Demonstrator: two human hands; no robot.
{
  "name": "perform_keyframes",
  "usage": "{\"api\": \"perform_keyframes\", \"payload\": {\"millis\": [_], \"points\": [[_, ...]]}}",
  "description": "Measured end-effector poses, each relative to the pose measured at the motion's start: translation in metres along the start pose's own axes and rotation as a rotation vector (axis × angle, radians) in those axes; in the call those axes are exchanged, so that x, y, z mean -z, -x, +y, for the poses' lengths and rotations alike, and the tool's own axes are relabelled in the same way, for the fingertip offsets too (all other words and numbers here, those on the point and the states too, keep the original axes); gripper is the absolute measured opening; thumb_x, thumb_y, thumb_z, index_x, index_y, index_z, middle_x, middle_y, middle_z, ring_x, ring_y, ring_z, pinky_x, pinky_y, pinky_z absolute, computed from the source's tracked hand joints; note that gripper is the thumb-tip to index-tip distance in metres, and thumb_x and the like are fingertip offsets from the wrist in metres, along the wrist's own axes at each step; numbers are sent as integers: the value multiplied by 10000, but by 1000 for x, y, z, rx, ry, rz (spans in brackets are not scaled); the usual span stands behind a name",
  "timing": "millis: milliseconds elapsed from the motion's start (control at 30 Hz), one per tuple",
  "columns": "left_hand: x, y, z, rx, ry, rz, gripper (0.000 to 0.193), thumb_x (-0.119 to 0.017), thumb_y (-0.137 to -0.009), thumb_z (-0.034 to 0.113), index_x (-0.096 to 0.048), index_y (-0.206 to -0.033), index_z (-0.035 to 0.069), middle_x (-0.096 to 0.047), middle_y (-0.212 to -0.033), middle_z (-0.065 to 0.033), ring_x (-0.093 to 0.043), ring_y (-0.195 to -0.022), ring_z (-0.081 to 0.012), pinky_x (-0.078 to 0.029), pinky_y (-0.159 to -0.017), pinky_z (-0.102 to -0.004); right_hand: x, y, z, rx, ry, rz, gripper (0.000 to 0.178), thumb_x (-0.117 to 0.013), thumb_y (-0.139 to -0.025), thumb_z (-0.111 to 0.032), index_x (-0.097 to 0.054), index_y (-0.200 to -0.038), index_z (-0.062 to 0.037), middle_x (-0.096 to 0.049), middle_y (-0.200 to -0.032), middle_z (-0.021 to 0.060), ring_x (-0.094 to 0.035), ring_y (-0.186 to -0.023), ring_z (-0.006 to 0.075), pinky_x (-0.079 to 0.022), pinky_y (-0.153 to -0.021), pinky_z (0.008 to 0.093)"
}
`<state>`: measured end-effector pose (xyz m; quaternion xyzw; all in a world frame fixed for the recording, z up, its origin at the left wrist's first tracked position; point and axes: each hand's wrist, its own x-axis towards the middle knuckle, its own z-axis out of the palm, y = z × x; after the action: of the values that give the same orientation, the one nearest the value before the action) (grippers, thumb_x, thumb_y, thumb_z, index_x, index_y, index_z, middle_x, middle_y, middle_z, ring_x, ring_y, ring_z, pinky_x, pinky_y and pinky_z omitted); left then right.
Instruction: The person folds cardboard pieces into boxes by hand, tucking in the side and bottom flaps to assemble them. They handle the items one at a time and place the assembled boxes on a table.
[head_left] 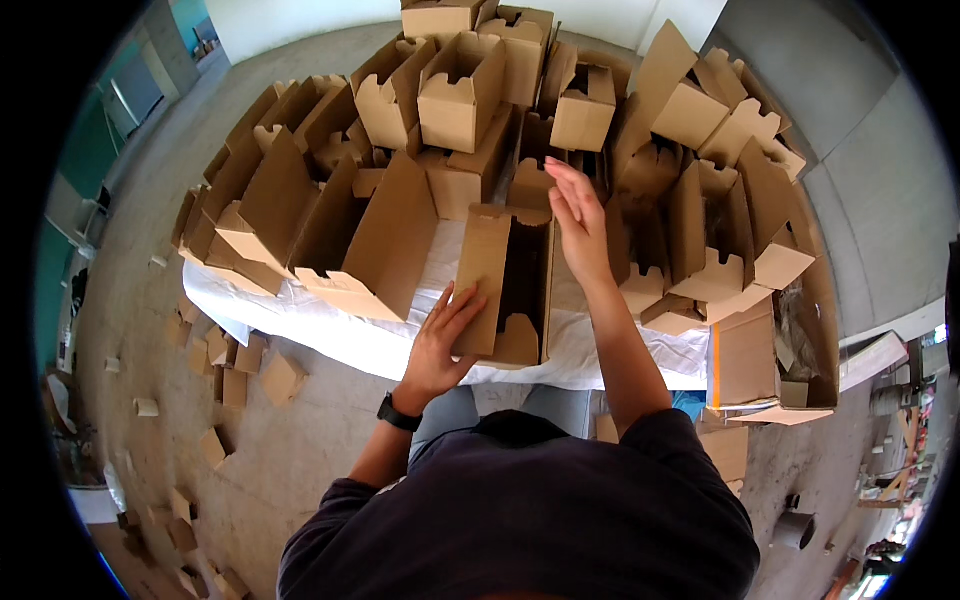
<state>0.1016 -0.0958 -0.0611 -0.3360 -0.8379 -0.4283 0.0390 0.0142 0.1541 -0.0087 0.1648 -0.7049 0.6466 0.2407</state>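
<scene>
A tall cardboard box [480,255] stands on the white cloth in front of me, its top gaping and a dark hollow inside. My left hand [445,335] lies on the box's left flap near the front corner, fingers stretched out over the cardboard. Above the box's far right corner, my right hand [580,215] is raised with its fingers extended and nothing in it. Just left of this box sits another open cardboard box [390,240] with a notched front edge. The bottom of the box in front of me is too dark to make out.
Several open cardboard boxes [460,95] are piled at the back and on both sides. A white cloth [330,325] covers the table. At the right stands a large carton [745,350] with clear plastic inside. Small cardboard pieces [285,378] litter the floor.
</scene>
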Motion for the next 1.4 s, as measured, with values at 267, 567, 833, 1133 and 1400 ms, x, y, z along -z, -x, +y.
{"api": "perform_keyframes", "payload": {"millis": [267, 567, 833, 1133, 1400], "points": [[-3, 2, -2, 25, 12, 13, 731, -670, -688, 56, -512, -1399, 115, -417, -1518, -101, -278, -1444, -403, -340, -1137, -450, 19, 73, -11, -111, 67, 175, 287, -469, -1010, -31, -543, -1286, -11, -548, -1350, 93, -499, -1291, 192, -366, -1095, 306], [-6, 2, -4, 18, 38, 24, 722, -683, -688, 58, -521, -1390, 105, -416, -1518, -109, -275, -1443, -417, -337, -1137, -459, 21, 110, -15, -230, 27, 218, 256, -524, -1009, -97, -587, -1253, -51, -585, -1269, 56, -542, -1202, 153, -390, -1025, 279], [-5, 2, -5, 26, 51, 20, 726, -697, -688, 62, -523, -1392, 103, -419, -1517, -114, -274, -1445, -415, -337, -1135, -462, 19, 115, -20, -242, -3, 177, 282, -511, -1010, -93, -566, -1281, -38, -571, -1310, 79, -519, -1256, 185, -373, -1069, 309], [-5, 2, -4, 31, 53, 13, 740, -696, -688, 68, -514, -1404, 102, -412, -1521, -115, -275, -1443, -418, -334, -1137, -462, 4, 104, -24, -194, 113, 64, 418, -515, -1003, -170, -479, -1390, -14, -517, -1405, 149, -464, -1336, 260, -323, -1126, 374], [-5, 2, -4, 3, 52, 11, 749, -677, -696, 63, -491, -1420, 97, -386, -1534, -125, -254, -1450, -423, -309, -1150, -464, -7, 107, -17, -62, 271, 15, 550, -581, -952, -140, -386, -1448, -3, -412, -1499, 182, -383, -1400, 305, -275, -1156, 394]]}}
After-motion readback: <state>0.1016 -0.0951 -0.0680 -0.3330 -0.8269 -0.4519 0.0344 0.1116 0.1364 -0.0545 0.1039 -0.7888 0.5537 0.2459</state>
